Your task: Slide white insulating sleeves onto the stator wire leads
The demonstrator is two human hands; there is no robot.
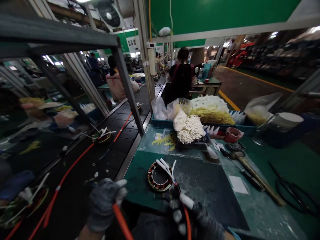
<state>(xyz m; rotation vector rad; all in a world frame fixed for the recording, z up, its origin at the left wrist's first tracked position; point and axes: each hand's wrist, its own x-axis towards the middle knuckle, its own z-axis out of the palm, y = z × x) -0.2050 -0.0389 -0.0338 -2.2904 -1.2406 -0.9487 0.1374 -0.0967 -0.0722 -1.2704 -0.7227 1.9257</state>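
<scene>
A ring-shaped motor stator (pixel 149 178) with red and dark windings lies on the dark mat in front of me. White sleeves (pixel 166 165) stand up from its right side, where its leads come off. My right hand (pixel 200 213), in a grey glove with pale fingertips, is closed round the stator's red-sheathed cable (pixel 187 218), just below a dark wrapped section. My left hand (pixel 103 203), gloved the same way, is closed by the belt's edge on an orange-red length of cable (pixel 122 221) running down out of view. Whether both lengths are one cable cannot be told.
A conveyor belt (pixel 122 128) on my left carries other stators (pixel 103 136) with red cables. A blue-gloved co-worker's hand (pixel 17 186) is at far left. White tubes (pixel 190 128), yellow strips (pixel 212 115), a hammer (pixel 260 178) and a screwdriver (pixel 252 180) lie on the bench.
</scene>
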